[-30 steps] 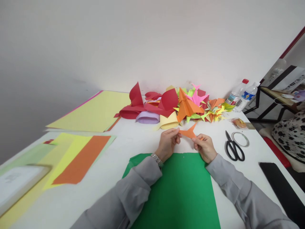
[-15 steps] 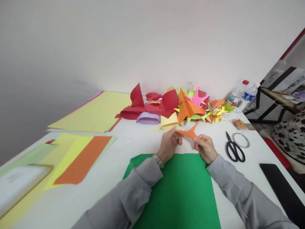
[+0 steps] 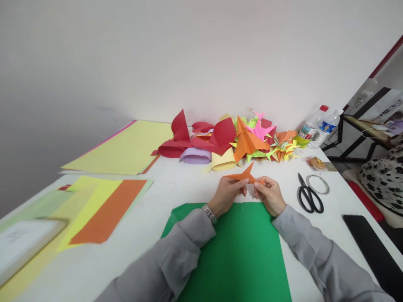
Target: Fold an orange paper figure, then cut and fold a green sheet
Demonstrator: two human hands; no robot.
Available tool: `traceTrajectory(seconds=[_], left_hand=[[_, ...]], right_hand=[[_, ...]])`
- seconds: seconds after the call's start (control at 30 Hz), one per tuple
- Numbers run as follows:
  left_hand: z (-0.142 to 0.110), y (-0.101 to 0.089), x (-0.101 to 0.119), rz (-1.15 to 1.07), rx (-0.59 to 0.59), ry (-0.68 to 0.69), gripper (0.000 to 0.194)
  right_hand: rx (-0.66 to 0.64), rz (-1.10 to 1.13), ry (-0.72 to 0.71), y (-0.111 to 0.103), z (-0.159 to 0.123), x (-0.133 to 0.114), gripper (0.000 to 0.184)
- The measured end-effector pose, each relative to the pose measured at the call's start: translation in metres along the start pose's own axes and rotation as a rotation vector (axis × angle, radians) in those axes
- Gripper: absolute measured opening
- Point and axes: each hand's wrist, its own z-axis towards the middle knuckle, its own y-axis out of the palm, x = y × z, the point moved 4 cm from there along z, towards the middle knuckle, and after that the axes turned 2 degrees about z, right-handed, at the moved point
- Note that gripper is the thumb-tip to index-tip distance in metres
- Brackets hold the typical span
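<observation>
Between my two hands is a small folded orange paper plane (image 3: 246, 173), with one pointed wing sticking up. My left hand (image 3: 227, 193), with a metal watch at the wrist, pinches its body between thumb and fingers. At the plane's right end, my right hand (image 3: 270, 196) closes thumb and fingertips on the paper. Both hands are just above the far edge of a green sheet (image 3: 241, 251) lying on the white table. Part of the plane is hidden behind my fingers.
Behind the hands are red curled paper pieces (image 3: 217, 136) and a heap of folded planes (image 3: 248, 140). Scissors (image 3: 310, 199), a tape roll (image 3: 317, 184) and a black strip (image 3: 373, 251) lie right. Bottles (image 3: 327, 128) stand back right. Coloured sheets (image 3: 108, 212) lie left.
My left hand has shifted its grip inward along the orange plane, its thumb now nearer my right hand. The plane has turned slightly, and its raised wing has moved left.
</observation>
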Motion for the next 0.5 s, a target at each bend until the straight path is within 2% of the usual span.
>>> traceTrajectory(seconds=[0.17,0.5], left_hand=[[-0.0007,0.0006,0.0001,0.028,0.013,-0.027,0.029],[0.0014,-0.0049,-0.0056,0.047,0.046,-0.031,0.030]], right_hand=[[0.021,-0.027,-0.040,0.0002,-0.0020,-0.0023,0.035],[0.081,0.025,-0.008,-0.0006,-0.0015,-0.0027,0.036]])
